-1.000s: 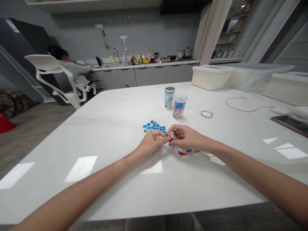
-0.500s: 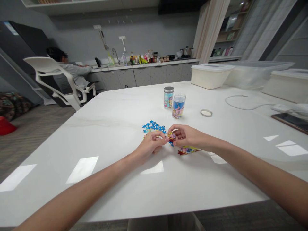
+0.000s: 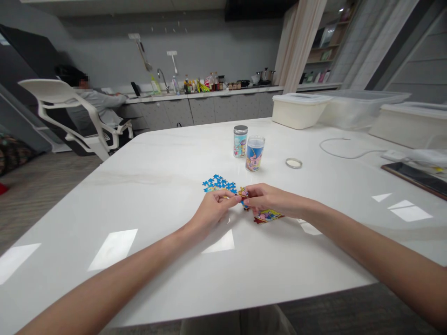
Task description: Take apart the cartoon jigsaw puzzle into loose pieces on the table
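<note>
Between my hands are a few small, colourful jigsaw puzzle pieces point(image 3: 242, 191), raised just over the white table. My left hand point(image 3: 213, 209) pinches their left edge between thumb and forefinger. The fingers of my right hand point(image 3: 267, 199) close on the right side of the same pieces. Behind my left hand lies a loose heap of blue puzzle pieces point(image 3: 220, 183), partly covered by the fingers. Under my right hand rests a joined yellow, pink and red puzzle section point(image 3: 267, 215), its upper part hidden by the hand.
Beyond the hands stand an open printed jar point(image 3: 254, 154) and a silver-capped can point(image 3: 240, 142). A round lid point(image 3: 294, 163) lies to their right. Farther right are a cable point(image 3: 335, 151), a phone point(image 3: 415, 179) and plastic bins point(image 3: 300, 111). A person point(image 3: 99, 104) sits at the back left.
The view has shifted slightly, moving everything a little left in the picture. My right fingers have closed in nearer my left thumb, around the pieces they hold together.
</note>
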Tool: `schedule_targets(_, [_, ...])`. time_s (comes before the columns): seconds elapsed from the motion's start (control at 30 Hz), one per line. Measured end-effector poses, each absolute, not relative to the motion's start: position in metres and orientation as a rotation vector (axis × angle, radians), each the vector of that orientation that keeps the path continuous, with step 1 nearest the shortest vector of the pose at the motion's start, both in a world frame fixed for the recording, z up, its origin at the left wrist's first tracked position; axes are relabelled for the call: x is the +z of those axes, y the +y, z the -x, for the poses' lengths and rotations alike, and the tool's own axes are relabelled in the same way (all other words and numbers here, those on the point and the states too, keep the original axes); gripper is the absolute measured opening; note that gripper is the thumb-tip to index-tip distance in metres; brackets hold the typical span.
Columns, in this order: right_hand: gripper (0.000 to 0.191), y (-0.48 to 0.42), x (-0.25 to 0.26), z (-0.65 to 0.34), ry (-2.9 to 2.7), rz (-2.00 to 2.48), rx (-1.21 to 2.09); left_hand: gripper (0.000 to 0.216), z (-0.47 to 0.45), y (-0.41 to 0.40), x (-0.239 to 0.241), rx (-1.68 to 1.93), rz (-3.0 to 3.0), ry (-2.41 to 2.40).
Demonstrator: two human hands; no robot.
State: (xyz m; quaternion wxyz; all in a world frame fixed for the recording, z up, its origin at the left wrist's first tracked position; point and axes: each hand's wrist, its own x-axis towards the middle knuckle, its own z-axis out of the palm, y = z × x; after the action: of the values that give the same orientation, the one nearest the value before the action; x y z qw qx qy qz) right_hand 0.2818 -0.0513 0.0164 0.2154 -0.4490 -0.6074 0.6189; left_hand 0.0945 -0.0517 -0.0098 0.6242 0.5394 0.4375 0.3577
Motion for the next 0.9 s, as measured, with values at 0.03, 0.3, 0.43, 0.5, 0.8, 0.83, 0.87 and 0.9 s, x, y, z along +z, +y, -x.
schedule_targets(0.03, [0.022,-0.051,0.015,-0.281,-1.691,1.254,1.698,0.033,-0.094,-0.052,-0.01,0.817,-1.237,1.012])
schedule_targets(0.3, [0.039,-0.045,0.006,-0.284,-1.806,1.031,1.523,0.031,-0.096,-0.054,-0.006,0.823,-1.122,0.94])
schedule_targets(0.43, [0.045,-0.046,0.018,-0.294,-1.785,1.095,1.829,0.025,-0.094,-0.05,-0.004,0.896,-1.05,0.998])
schedule_targets(0.5, [0.049,-0.046,0.021,-0.296,-1.756,1.097,1.882,0.023,-0.093,-0.047,-0.004,0.936,-1.007,1.022])
schedule_targets(0.8, [0.018,-0.034,0.001,-0.29,-1.82,1.181,1.377,0.023,-0.093,-0.048,-0.008,0.826,-1.154,0.995])
schedule_targets(0.83, [0.016,-0.034,0.0,-0.29,-1.825,1.2,1.36,0.025,-0.093,-0.048,-0.008,0.813,-1.165,0.988])
schedule_targets(0.87, [0.014,-0.034,-0.002,-0.29,-1.824,1.223,1.337,0.026,-0.093,-0.048,-0.008,0.807,-1.173,0.983])
schedule_targets(0.9, [0.014,-0.034,-0.002,-0.289,-1.823,1.246,1.315,0.028,-0.093,-0.048,-0.009,0.81,-1.175,0.982])
